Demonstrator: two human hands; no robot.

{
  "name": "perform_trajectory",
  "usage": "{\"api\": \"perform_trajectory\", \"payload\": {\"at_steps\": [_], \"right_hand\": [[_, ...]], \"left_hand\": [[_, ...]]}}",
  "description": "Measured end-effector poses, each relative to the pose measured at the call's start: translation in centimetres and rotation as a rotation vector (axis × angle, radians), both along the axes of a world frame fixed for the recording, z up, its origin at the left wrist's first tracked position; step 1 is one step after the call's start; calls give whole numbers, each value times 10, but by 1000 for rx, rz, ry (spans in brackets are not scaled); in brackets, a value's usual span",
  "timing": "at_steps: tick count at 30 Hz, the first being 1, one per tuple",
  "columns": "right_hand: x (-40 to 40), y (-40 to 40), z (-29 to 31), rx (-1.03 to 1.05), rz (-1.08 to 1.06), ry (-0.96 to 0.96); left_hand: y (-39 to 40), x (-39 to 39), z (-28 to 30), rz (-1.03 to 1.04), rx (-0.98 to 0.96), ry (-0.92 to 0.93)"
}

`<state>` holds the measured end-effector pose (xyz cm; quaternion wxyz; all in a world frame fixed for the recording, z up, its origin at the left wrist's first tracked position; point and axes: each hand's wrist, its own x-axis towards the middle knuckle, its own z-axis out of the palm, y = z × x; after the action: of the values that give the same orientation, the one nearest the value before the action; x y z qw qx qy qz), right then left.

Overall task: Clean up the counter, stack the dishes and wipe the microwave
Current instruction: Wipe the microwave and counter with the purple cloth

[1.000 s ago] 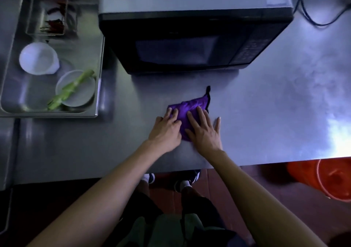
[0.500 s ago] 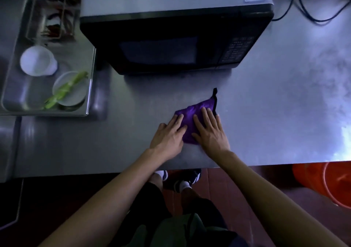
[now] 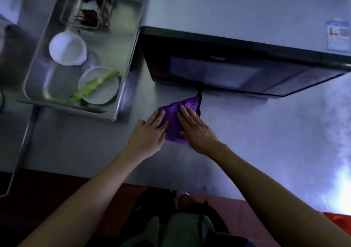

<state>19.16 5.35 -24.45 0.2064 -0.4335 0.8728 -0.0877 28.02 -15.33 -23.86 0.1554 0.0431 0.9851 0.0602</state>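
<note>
Your left hand (image 3: 147,137) and right hand (image 3: 196,130) press flat, fingers straight, on the purple cloth (image 3: 175,113); its loop seems to touch the microwave (image 3: 228,70); bare counter (image 3: 275,132) lies rightward.

Purple cloth (image 3: 175,119) partly hidden under both hands: left hand (image 3: 149,134) covers its left edge, right hand (image 3: 197,130) its right side. Cloth's black loop (image 3: 199,96) runs up against the microwave (image 3: 237,71) base, tip lost in shadow. Microwave cut off by right frame edge; control panel too dark to read. Sticker (image 3: 338,35) on microwave top, text illegible. Left of microwave, contents of the wire basket (image 3: 89,9) in the steel tray (image 3: 125,87) blurred, unidentifiable.
</note>
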Motion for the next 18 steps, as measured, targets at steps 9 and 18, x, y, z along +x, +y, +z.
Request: {"api": "perform_trajectory", "payload": {"at_steps": [9, 18], "right_hand": [[-36, -67, -14, 37, -153, 0], [-29, -87, -17, -25, -260, -14]], "left_hand": [[-31, -39, -3, 142, 145, 89], [-50, -68, -2, 68, 42, 60]]}}
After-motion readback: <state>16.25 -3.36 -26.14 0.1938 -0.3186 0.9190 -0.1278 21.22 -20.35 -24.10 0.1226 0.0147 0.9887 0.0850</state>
